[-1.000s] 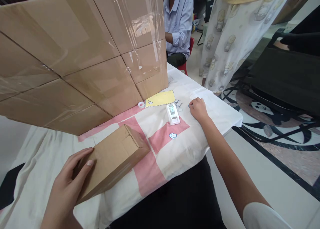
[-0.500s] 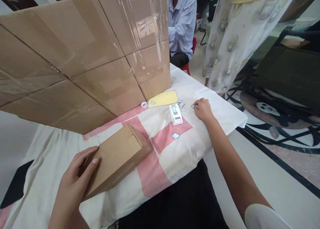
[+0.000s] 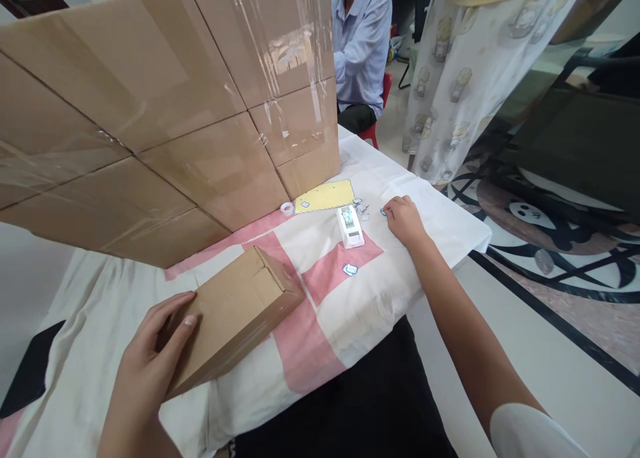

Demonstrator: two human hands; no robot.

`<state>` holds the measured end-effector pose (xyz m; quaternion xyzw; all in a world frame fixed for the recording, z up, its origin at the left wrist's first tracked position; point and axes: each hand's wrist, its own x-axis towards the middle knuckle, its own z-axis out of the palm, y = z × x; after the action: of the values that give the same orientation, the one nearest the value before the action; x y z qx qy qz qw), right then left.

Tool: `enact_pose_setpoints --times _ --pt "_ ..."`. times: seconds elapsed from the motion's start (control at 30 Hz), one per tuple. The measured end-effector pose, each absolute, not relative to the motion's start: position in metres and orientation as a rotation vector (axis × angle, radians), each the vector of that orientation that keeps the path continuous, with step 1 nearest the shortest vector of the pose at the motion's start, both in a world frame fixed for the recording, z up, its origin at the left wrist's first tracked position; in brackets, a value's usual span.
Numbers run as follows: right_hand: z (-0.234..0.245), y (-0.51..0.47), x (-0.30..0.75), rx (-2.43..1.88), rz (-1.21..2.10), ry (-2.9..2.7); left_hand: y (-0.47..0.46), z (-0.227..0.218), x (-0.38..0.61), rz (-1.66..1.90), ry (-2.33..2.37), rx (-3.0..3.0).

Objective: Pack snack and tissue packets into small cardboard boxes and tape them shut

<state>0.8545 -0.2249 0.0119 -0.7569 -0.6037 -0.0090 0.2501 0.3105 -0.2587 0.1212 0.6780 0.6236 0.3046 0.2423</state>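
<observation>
My left hand (image 3: 150,358) lies on the near end of a small brown cardboard box (image 3: 235,315) that rests on the cloth-covered table (image 3: 440,221), with fingers spread over its top and side. My right hand (image 3: 404,219) reaches far across the table, its fingers pinched at a small blue-edged sticker (image 3: 383,212). A white tape dispenser (image 3: 349,226) stands just left of that hand. Another blue-edged sticker (image 3: 350,269) lies on a pink square of the cloth.
A tall wall of taped cardboard panels (image 3: 165,111) stands across the back of the table. A yellow sheet (image 3: 325,196) and a small tape roll (image 3: 287,209) lie at its foot. A seated person in a blue shirt (image 3: 363,45) and a patterned cloth (image 3: 460,65) are beyond.
My right hand has shifted a little right, to the small sticker by the dispenser. The view has drifted slightly. My left hand stays on the box.
</observation>
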Motion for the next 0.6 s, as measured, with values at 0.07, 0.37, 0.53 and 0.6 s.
enact_pose_setpoints --times 0.07,0.37,0.53,0.6 --pt "0.0131 -0.2248 0.8544 -2.044 -0.013 -1.649 -0.2573 0.1201 0.3105 0.830 1.705 1.863" --pt "0.0143 -0.2271 0.8537 -2.053 0.005 -1.492 -0.2597 0.1210 0.3092 0.829 1.721 1.861" --pt "0.0132 -0.2278 0.8552 -2.048 -0.003 -1.385 -0.2592 0.1223 0.3114 0.823 1.720 1.853" --pt "0.0157 -0.2287 0.8554 -1.979 0.025 -1.349 -0.2575 0.1229 0.3117 0.815 1.704 1.857"
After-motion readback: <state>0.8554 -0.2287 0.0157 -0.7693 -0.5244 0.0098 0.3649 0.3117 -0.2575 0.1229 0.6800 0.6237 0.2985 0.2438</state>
